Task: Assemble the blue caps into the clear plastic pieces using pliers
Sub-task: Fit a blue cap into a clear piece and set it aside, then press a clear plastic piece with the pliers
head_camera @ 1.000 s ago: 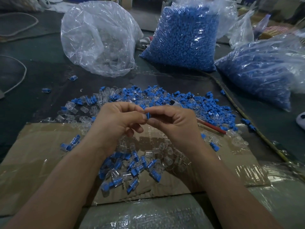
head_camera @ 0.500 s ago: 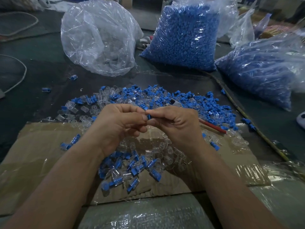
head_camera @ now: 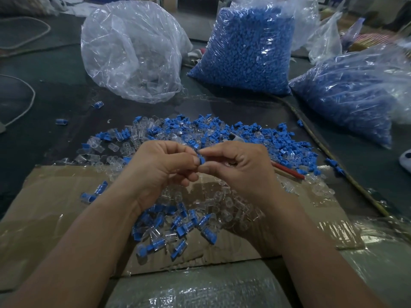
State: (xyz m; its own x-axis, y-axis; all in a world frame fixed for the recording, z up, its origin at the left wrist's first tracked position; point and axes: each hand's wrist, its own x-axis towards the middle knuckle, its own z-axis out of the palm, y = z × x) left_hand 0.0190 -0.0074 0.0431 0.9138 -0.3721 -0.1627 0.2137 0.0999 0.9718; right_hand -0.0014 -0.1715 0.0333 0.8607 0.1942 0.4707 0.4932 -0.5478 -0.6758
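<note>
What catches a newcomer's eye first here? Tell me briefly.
The left hand and right hand meet at centre, pinching one blue cap. Behind them sprawls a heap of blue and clear parts; farther back stand a bulging bag of blue caps and a second bag beside it.

blue cap (head_camera: pixel 202 160): half covered by fingertips (head_camera: pixel 211 168) | red-handled tool (head_camera: pixel 289 171): mostly buried, 3 o'clock | white object (head_camera: pixel 406 160): cut off, 3 o'clock edge

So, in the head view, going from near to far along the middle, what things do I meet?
Heap of assembled pieces → left hand and right hand pinching one blue cap → loose heap of blue caps and clear pieces → upright bag of blue caps.
</note>
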